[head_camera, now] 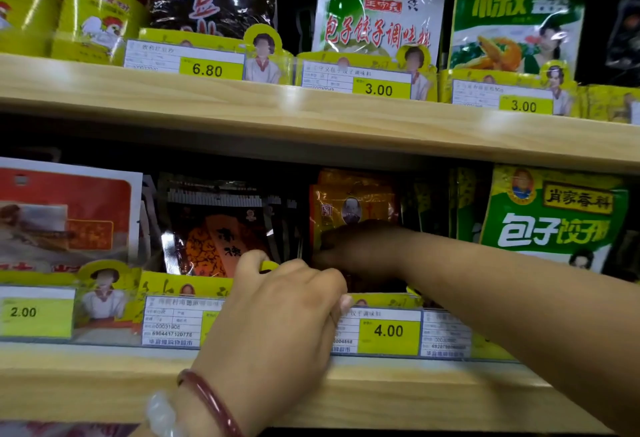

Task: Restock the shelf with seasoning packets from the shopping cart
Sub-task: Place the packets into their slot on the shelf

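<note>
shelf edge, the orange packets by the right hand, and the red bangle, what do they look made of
Shelf edge: pale wood or wood-look laminate, judging by the grain lines; its sheen leaves that open.
Orange packets: thin glossy plastic film, with crinkles and glints.
Red bangle: smooth, polished and translucent-looking; stone, glass or resin, cannot tell which.

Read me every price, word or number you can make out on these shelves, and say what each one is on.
"6.80": upper shelf tag
"3.00": next upper tag
"3.00": right upper tag
"2.00": lower left tag
"4.00": lower middle tag
"包子饺子调味料": green and white packet
"肖家香料": lower green packet
Small print on the tags is mostly too blurred.
</note>
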